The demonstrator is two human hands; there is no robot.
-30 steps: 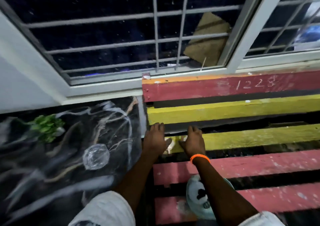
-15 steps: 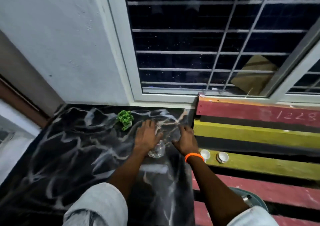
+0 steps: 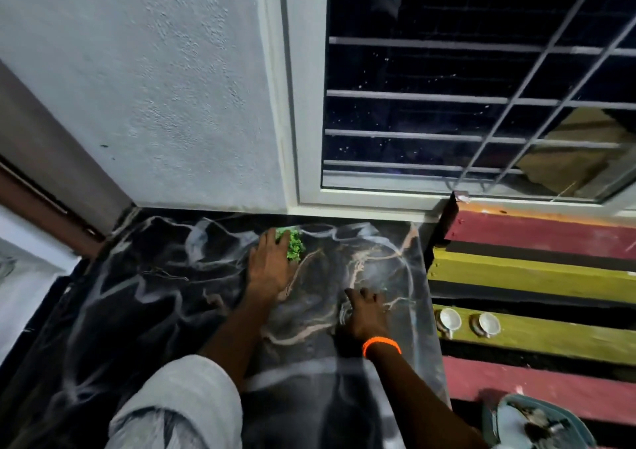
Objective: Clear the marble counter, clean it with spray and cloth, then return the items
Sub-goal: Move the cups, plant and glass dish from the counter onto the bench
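Dark marble with pale veins fills the lower left, set into a corner where a rough white wall meets a barred window (image 3: 481, 104); this marble bench (image 3: 137, 311) is what I am clearing. To its right lies a slatted pallet (image 3: 550, 276) painted red and yellow.

1 second ago my hands were over at the pallet, and now 2 small white cups (image 3: 468, 322) sit on its yellow slat, so that drop-off looks done. Half a second ago both hands flanked a clear glass item near the bench's right side. Since then they have split apart.

My left hand (image 3: 270, 269) lies flat and reaches toward the back of the bench, its fingertips touching the small green plant (image 3: 295, 244), fingers spread and not yet closed around it. My right hand (image 3: 366, 314), marked by an orange wristband (image 3: 381, 343), is cupped over the clear glass item (image 3: 346, 312); only a rim shows at its left edge, and I cannot tell whether the fingers actually grip it.

I judge the clearing stage nearly over: these 2 objects seem to be the last on the marble. No spray or cloth is in sight yet.
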